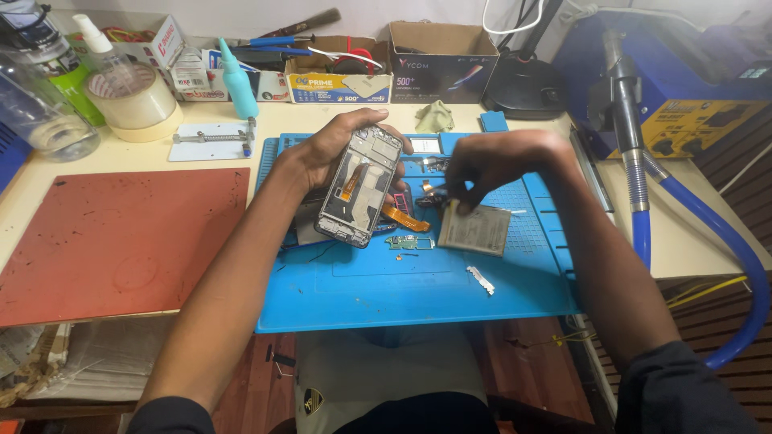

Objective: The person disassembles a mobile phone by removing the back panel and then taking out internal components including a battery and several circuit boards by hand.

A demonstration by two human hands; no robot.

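While the left hand (326, 153) grips an opened phone frame (359, 186) and tilts it above the blue mat (418, 293), the right hand (490, 165) hovers just beside it with fingertips pinched together over small parts; whether it holds anything cannot be told. A flat battery (474, 230) lies on the mat beneath that hand. Behind, on the worktop (96, 157), an open cardboard box (438, 60) stands with its contents hidden, beside a smaller box (338, 76) holding red wire and tools.
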